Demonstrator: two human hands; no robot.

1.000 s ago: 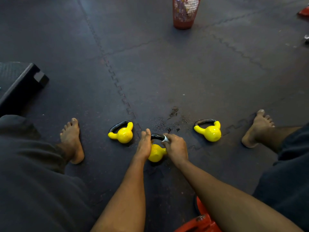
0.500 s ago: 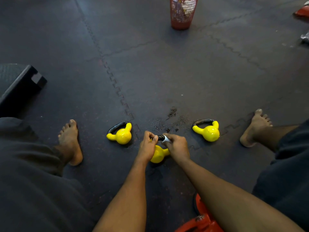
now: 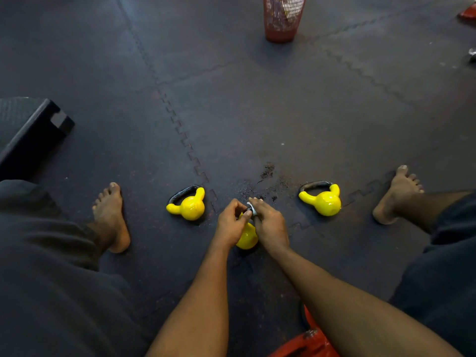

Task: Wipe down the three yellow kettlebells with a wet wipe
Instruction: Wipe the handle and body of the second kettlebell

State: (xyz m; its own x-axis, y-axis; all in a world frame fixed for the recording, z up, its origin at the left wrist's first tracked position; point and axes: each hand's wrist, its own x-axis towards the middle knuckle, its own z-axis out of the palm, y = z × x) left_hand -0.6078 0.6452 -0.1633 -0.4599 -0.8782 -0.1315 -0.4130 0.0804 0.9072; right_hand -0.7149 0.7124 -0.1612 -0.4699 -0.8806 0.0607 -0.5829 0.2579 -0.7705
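Note:
Three small yellow kettlebells with black handles stand on the dark rubber floor. The left kettlebell [image 3: 189, 206] and the right kettlebell [image 3: 325, 201] stand untouched. Between my hands is the middle kettlebell [image 3: 246, 238], its handle mostly hidden. My left hand [image 3: 230, 224] curls round the left part of that handle. My right hand [image 3: 269, 222] pinches a small white wet wipe [image 3: 252, 207] against the handle's top.
My bare feet [image 3: 110, 217] [image 3: 398, 194] flank the kettlebells. A red mesh bin [image 3: 283, 18] stands far ahead. A black step platform [image 3: 31, 130] lies at the left. An orange object [image 3: 306, 343] sits under my right arm. Dark specks [image 3: 266, 173] mark the mat.
My left hand has gone from lying straight beside the kettlebell to curling round its handle. My hands have drawn closer together, and the wipe has shifted left along the handle.

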